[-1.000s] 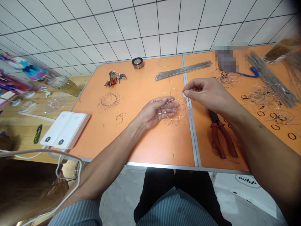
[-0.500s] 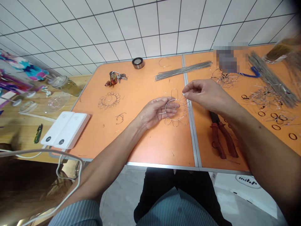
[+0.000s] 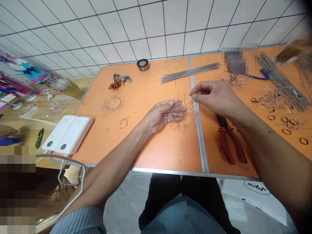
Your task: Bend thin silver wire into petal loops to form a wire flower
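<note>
The left hand point(image 3: 163, 115) is gripping a petalled wire ring point(image 3: 181, 124); the right hand point(image 3: 211, 97) is pinching wire at its two o'clock. Red-handled pliers point(image 3: 224, 141) are lying toward four o'clock.

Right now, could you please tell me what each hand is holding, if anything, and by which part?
The left hand holds the looped wire ring by its left side; the right hand appears to pinch its wire at the upper right.

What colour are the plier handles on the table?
The plier handles are red; they show in the head view.
</note>
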The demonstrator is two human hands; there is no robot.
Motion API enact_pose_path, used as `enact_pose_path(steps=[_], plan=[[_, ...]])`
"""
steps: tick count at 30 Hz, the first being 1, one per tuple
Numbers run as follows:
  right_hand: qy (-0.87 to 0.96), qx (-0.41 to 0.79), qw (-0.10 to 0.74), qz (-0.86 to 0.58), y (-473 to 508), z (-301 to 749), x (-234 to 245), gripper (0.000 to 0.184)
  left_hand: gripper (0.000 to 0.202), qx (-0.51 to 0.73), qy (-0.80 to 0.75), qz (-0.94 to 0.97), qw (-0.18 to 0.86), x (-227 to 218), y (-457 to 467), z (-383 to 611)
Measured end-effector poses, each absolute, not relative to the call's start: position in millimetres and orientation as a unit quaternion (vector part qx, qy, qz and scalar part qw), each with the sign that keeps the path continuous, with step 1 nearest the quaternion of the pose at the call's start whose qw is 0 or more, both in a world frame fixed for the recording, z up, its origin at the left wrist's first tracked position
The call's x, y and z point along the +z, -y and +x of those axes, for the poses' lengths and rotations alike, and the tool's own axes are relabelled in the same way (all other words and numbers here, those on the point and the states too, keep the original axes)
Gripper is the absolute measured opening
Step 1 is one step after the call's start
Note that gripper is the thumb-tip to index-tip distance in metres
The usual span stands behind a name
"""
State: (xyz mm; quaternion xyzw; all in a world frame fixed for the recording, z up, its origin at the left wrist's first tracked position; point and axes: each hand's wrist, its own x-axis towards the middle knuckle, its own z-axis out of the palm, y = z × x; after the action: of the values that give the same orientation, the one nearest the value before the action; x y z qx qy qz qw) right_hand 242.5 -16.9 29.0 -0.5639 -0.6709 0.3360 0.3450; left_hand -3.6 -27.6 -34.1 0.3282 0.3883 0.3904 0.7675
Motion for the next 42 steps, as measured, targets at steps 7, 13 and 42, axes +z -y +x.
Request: enact_pose_path(steps=[7, 13, 42], plan=[[0.665, 0.334, 0.360, -0.562, 21, 241, 34, 0.011, 0.022, 0.390, -0.391, 0.332, 0.765, -34, 28, -4], [0.645, 0.396, 0.365, -0.543, 24, 245, 37, 0.016, 0.022, 0.393, -0.386, 0.330, 0.766, -34, 28, -4], [0.540, 0.581, 0.348, -0.500, 11, 254, 29, 0.022, 0.022, 0.385, -0.372, 0.335, 0.775, -34, 28, -4]])
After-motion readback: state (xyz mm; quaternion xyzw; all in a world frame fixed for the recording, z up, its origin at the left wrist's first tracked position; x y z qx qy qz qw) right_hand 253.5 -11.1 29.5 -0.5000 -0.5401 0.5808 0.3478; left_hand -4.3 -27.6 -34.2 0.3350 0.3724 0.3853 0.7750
